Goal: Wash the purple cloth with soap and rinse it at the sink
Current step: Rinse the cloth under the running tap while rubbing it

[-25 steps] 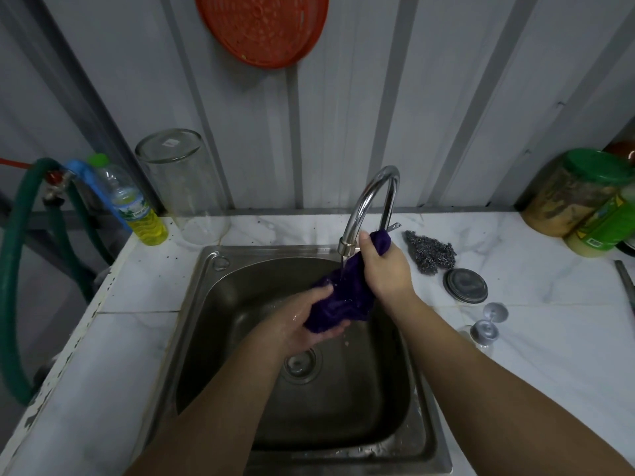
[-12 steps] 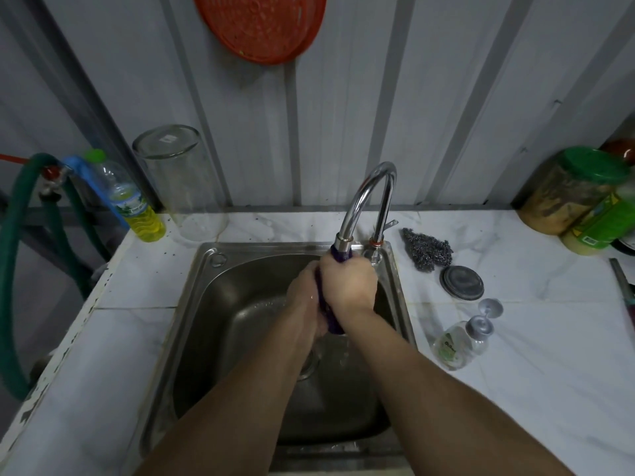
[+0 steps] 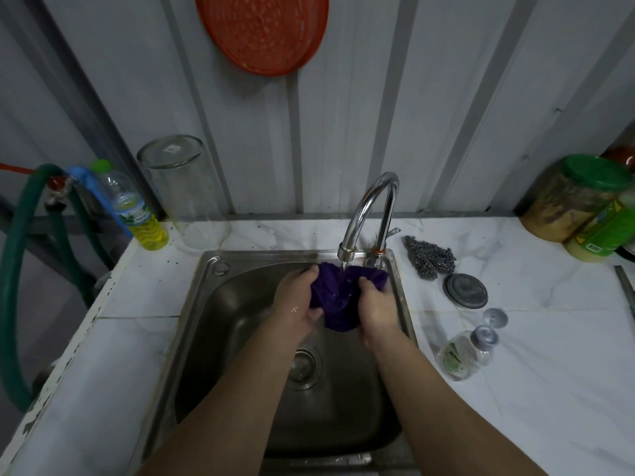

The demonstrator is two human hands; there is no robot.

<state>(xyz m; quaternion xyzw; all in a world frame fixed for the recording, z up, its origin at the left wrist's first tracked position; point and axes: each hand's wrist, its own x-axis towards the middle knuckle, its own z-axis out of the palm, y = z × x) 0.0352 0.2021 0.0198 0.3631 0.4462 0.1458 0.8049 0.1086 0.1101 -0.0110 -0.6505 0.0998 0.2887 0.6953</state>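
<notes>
- We see the hose (image 3: pixel 13 269) cut off at the left edge.
- The jars (image 3: pixel 584 201) run off the right edge.
- The soap bottle (image 3: pixel 462 355) label is too blurred for us to read.

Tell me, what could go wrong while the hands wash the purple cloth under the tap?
Water from the faucet hits the purple cloth close to the sink's back rim, so it may splash onto the counter. The soap bottle lies tipped over beside the sink; an elbow might knock it.
</notes>
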